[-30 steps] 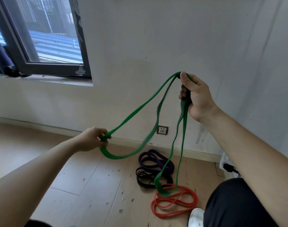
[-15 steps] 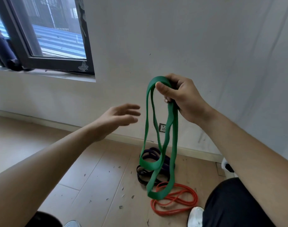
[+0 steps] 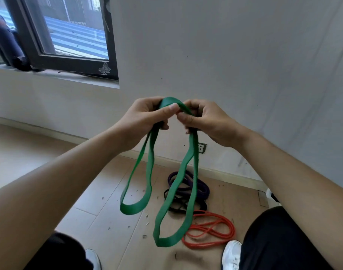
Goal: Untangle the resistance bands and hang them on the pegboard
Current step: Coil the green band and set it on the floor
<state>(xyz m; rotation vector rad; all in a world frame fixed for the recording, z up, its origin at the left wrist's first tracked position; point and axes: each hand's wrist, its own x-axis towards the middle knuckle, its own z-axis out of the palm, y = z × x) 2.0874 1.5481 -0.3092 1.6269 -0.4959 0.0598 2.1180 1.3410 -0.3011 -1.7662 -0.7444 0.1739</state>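
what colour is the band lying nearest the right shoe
Orange-red: the thin band coiled on the floor beside the right shoe, best seen in the head view.

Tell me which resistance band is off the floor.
The green band, held up by both hands; the purple, black and orange bands lie on the floor.

Floor (image 3: 100, 217) — purple band (image 3: 202, 189), black band (image 3: 202, 206), orange band (image 3: 211, 232).
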